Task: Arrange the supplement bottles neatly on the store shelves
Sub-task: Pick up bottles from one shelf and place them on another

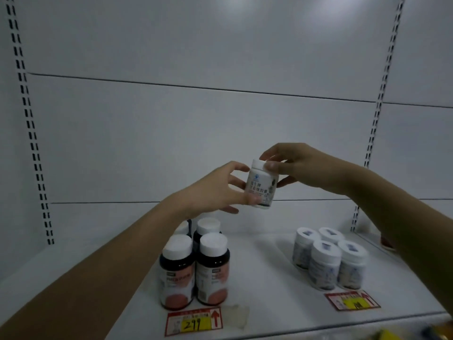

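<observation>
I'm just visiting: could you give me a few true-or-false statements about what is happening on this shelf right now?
1. Both hands hold one small white plastic bottle above the shelf. True.
2. The right hand has its grip on the bottle's base. False: it pinches the white cap; the left hand holds the body.
3. The dark bottles with pink labels stand right of the white group. False: they stand on the left.
4. Four white bottles stand clustered on the white metal shelf. True.
</observation>
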Demonstrator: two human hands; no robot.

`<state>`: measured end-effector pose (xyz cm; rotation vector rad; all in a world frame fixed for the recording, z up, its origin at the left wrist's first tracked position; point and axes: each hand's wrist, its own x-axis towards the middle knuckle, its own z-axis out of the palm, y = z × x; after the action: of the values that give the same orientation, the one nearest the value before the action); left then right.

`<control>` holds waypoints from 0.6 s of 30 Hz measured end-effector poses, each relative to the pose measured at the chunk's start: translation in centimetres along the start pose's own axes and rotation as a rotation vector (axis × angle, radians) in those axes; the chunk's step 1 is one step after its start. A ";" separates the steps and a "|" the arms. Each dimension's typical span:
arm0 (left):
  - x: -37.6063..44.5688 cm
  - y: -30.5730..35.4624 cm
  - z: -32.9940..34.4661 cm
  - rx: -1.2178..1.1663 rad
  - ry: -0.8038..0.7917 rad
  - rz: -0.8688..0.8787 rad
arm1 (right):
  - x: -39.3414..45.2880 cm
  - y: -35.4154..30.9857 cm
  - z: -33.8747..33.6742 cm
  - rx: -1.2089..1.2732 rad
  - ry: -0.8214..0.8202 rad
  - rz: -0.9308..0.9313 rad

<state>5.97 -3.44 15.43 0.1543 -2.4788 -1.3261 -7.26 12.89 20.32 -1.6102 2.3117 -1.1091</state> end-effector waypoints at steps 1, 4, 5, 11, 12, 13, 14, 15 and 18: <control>0.0 0.2 0.9 -0.011 0.019 0.008 | -0.4 0.3 -0.2 0.022 -0.011 0.005; 0.8 0.8 3.1 0.017 0.108 0.028 | -1.2 1.5 -1.4 0.072 -0.056 0.024; 1.1 0.9 3.9 0.044 0.137 0.029 | -1.4 1.9 -2.0 0.070 -0.070 0.035; 3.8 1.4 9.2 0.135 0.339 0.005 | -1.5 6.1 -5.2 -0.016 -0.064 -0.009; 4.4 1.5 10.1 0.132 0.358 -0.004 | -1.4 7.0 -5.6 -0.029 -0.047 -0.038; 5.0 1.6 11.0 0.135 0.374 -0.015 | -1.2 8.0 -6.0 -0.038 -0.030 -0.062; 5.6 1.6 11.8 0.137 0.391 -0.028 | -1.1 9.1 -6.4 -0.034 -0.015 -0.079; 6.1 1.4 12.6 0.138 0.409 -0.047 | -0.9 10.1 -6.7 -0.020 -0.005 -0.092; 6.8 -0.2 14.9 0.210 0.391 -0.221 | 0.0 12.9 -7.4 0.001 0.018 -0.106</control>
<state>-5.39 6.52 9.20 0.6858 -2.3009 -0.9908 -20.74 18.72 17.74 -1.7483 2.2600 -1.1496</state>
